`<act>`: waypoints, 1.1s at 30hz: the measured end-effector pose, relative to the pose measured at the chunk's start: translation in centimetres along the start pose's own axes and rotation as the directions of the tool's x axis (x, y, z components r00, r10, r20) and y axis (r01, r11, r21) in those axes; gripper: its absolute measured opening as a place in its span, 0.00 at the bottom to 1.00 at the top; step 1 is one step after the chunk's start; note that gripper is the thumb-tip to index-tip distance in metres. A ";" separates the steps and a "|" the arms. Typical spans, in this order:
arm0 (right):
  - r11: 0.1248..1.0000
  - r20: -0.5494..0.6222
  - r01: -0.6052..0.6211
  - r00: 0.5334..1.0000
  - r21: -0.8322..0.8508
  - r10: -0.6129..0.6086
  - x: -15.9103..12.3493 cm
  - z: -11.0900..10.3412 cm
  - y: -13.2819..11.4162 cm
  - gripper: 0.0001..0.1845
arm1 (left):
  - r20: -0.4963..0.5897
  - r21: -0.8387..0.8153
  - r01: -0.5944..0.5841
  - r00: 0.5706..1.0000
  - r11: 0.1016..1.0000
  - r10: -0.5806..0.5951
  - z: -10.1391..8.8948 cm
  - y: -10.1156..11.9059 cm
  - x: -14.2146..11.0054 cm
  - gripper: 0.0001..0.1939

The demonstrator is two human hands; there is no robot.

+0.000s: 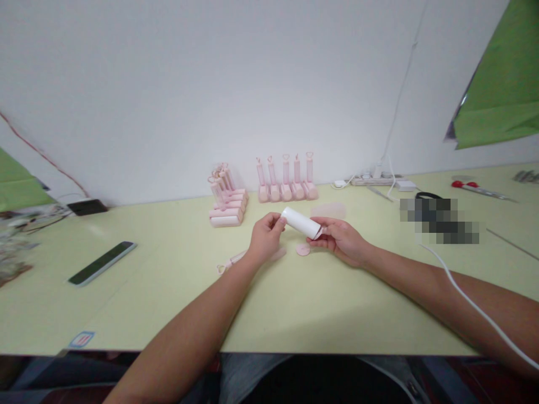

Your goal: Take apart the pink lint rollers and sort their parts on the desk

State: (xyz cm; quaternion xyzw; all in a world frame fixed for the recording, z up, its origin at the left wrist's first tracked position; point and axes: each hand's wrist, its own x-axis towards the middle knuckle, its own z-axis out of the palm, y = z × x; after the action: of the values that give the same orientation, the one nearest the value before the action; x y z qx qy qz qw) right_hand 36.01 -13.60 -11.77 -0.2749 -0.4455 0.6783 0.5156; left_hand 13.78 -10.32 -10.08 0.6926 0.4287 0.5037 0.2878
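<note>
Between my hands, above the table, is a white sticky lint roll, tilted down to the right. My left hand has thumb and fingers closed on its upper left end. At the lower right end, my right hand pinches the roll's edge, where a small pale flap shows. A round pink disc lies on the table just below the roll. Partly hidden behind my left forearm is a pink handle with a heart-shaped loop. A translucent pink cover lies flat behind my right hand.
Several pink lint rollers stand along the wall, with another row to their left. A phone lies at left. A power strip, red-handled tool and white cable are at right, the cable crossing near my right forearm.
</note>
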 end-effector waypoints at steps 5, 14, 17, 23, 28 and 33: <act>0.997 -0.156 0.073 0.985 0.005 -0.072 0.6 0.0 -0.1 0.14 | -0.062 -0.003 0.026 0.998 1.000 -0.026 0.0 0.1 0.1 0.15; 0.061 0.201 0.223 0.946 -0.973 -0.254 -0.3 -1.7 -0.5 0.16 | -0.174 -0.055 0.022 0.984 0.998 -0.031 -0.4 0.9 0.3 0.15; -0.157 0.357 0.337 0.926 -0.928 -0.125 -0.7 -1.0 -0.5 0.22 | -0.173 -0.049 0.022 0.984 0.999 -0.030 -0.4 0.9 0.3 0.16; -0.276 0.431 0.403 0.901 -0.872 -0.044 -0.4 -0.8 0.0 0.26 | -0.176 -0.043 0.001 0.984 0.999 -0.008 -0.3 0.9 0.2 0.16; -0.218 0.439 0.402 0.884 -0.889 -0.161 0.2 -1.6 0.3 0.28 | -0.201 -0.030 0.007 0.980 1.000 -0.013 -0.4 0.9 0.2 0.16; -0.160 0.224 0.164 0.829 -0.973 -0.512 1.5 -3.9 -0.3 0.24 | -0.223 -0.037 0.007 0.975 0.999 -0.015 -0.4 0.7 0.3 0.16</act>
State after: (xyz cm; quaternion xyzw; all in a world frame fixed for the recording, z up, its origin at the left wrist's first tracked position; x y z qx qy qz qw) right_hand 38.95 -10.88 -13.12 -0.5074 -0.7780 -0.0568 0.3663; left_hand 13.66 -10.45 -9.22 0.6239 0.4529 0.5844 0.2532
